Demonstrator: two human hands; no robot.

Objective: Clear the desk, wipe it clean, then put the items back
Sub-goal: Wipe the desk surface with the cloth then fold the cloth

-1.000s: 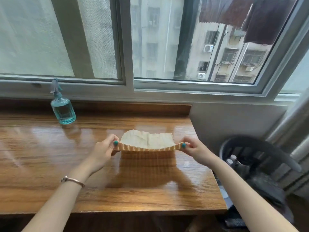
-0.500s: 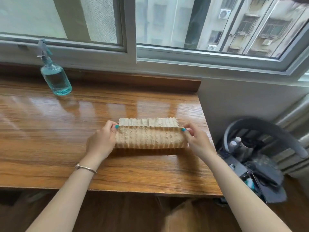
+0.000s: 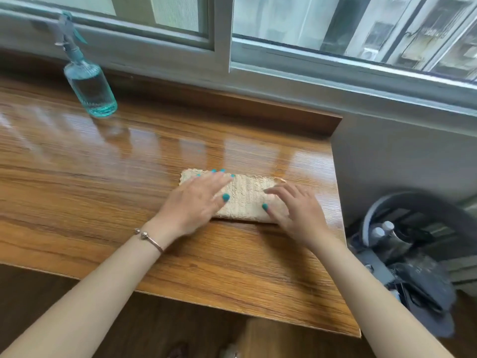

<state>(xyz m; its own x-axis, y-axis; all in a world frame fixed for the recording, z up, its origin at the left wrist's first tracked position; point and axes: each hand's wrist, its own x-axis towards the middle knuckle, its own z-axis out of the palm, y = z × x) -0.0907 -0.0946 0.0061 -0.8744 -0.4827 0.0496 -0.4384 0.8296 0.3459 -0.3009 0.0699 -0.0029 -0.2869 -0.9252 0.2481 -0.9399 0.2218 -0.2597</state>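
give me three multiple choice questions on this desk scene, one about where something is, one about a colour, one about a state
1. Where does the spray bottle stand on the desk?
A. far left, by the window
B. near front edge
C. on the cloth

2. What colour are the nails on the hands?
A. red
B. teal
C. unpainted

3. How does the cloth lie?
A. hanging off the desk edge
B. crumpled in a ball
C. folded flat under both hands

Answers:
1. A, the bottle stands at the back left, below the window frame.
2. B, the teal nails show on the left hand and right hand.
3. C, the cloth lies as a flat rectangle on the desk, with both hands resting on it, fingers fairly straight.
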